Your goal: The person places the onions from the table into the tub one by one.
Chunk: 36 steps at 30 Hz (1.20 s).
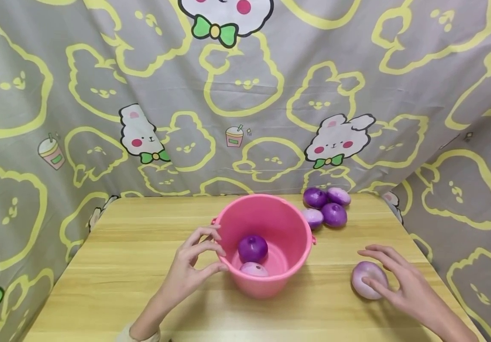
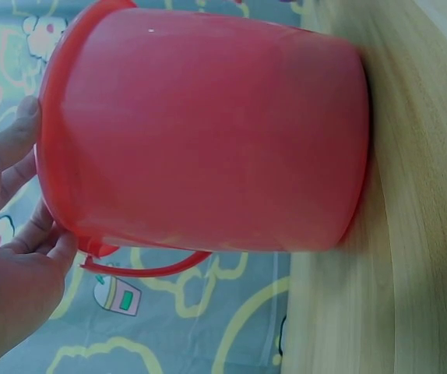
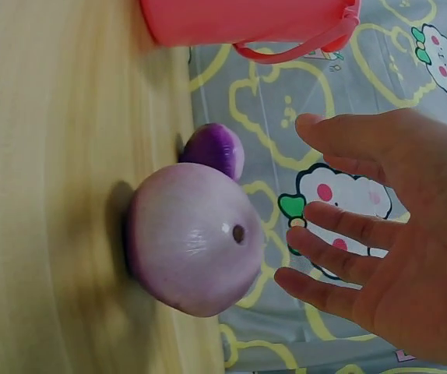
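A pink bucket [image 1: 267,285] stands upright on the table. My left hand [image 1: 194,261] holds its rim at the left side, fingers bent and thumb against the edge; the left wrist view also has this hand [image 2: 13,249] at the rim. Inside the bucket lie a dark purple onion [image 1: 252,248] and a pale one [image 1: 254,269]. On the right, a pale purple onion [image 1: 363,280] rests on the wood. Just over it is my right hand [image 1: 408,285], fingers spread. In the right wrist view a gap separates this hand [image 3: 379,234] from the onion [image 3: 192,241].
Behind the bucket's right side sits a cluster of several onions [image 1: 334,215], some dark, some pale. The bucket's handle [image 2: 153,270] hangs down outside. A patterned grey curtain [image 1: 245,95] encloses the back and sides of the wooden table [image 1: 143,237].
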{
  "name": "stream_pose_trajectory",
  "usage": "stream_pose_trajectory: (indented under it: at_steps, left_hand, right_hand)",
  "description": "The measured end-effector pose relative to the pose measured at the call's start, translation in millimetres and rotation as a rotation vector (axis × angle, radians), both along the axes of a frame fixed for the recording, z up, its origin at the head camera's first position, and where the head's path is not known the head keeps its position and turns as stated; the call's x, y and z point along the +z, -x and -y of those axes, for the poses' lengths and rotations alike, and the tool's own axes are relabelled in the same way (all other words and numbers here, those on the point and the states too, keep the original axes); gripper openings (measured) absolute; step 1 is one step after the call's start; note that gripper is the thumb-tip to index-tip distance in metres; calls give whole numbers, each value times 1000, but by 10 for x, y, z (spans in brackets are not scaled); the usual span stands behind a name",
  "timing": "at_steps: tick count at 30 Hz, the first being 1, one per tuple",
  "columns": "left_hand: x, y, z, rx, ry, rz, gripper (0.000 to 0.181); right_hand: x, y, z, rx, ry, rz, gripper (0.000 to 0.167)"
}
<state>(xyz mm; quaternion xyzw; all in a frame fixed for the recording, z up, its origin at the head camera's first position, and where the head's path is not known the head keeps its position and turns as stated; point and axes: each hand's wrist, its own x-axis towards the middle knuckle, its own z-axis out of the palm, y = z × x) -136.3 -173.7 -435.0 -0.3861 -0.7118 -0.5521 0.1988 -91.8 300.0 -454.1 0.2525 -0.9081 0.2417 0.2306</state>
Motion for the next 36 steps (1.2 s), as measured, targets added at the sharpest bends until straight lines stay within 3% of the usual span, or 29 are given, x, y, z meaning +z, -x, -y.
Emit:
stream_pose_trajectory:
  at_steps: [8, 23, 36]
  left_hand:
    - [-1, -1, 3, 23, 16, 7, 29]
    - [4, -12, 0, 2, 1, 17, 31]
    - [2, -8, -4, -18, -15, 14, 35]
  right_hand:
    - [-75, -31, -30, 2, 8, 13, 78]
    - [-245, -78, -109, -38, -18, 25, 69]
    - [-355, -90, -182, -55, -105, 42, 85]
